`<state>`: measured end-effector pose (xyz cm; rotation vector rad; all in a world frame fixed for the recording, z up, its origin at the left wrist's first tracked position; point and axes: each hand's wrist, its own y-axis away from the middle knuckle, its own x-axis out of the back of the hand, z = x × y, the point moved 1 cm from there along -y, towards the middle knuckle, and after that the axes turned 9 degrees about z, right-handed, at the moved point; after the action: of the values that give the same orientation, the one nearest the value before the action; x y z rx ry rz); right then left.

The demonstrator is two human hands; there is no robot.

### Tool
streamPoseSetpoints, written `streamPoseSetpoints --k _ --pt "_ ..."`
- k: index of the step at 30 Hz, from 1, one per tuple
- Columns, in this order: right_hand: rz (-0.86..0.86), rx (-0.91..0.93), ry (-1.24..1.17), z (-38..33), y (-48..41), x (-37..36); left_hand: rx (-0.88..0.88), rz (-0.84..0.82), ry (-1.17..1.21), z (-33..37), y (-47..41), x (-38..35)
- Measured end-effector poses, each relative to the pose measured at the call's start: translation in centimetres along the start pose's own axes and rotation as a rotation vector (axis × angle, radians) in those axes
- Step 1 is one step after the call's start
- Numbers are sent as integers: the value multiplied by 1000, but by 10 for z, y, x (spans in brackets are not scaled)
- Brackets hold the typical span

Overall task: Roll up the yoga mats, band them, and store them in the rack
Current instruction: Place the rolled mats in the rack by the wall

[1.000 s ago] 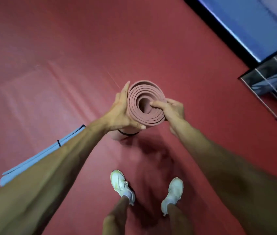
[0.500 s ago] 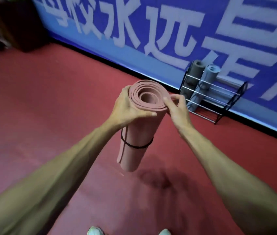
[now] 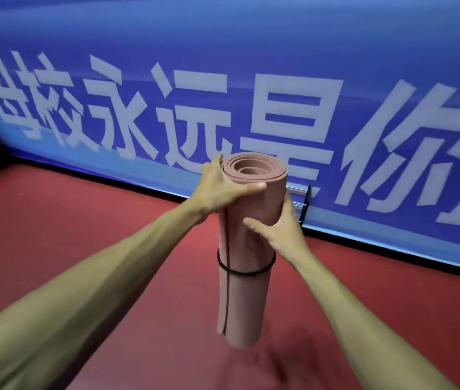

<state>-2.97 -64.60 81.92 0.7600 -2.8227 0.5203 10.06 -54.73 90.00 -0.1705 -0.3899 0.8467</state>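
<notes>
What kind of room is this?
Probably a gym or school sports hall: a smooth red floor, a long blue wall banner with big white characters, and a rolled pink foam yoga mat.

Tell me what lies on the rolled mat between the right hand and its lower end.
In the head view, a black band rings the pink yoga mat just below the right hand; the rest is bare.

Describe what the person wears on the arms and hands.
Nothing worn shows. The left hand and right hand are bare: no gloves, rings, watch or wristband. Both forearms are uncovered to the frame's edge, no sleeve in view.
</notes>
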Motion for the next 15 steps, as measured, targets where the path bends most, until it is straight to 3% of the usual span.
streamPoseSetpoints --k 8,15 --pt "209 -45 163 39 -80 64 -2 -317 71 -32 -90 -77" --pt "209 -20 169 68 -205 56 92 -185 209 -83 -206 -127"
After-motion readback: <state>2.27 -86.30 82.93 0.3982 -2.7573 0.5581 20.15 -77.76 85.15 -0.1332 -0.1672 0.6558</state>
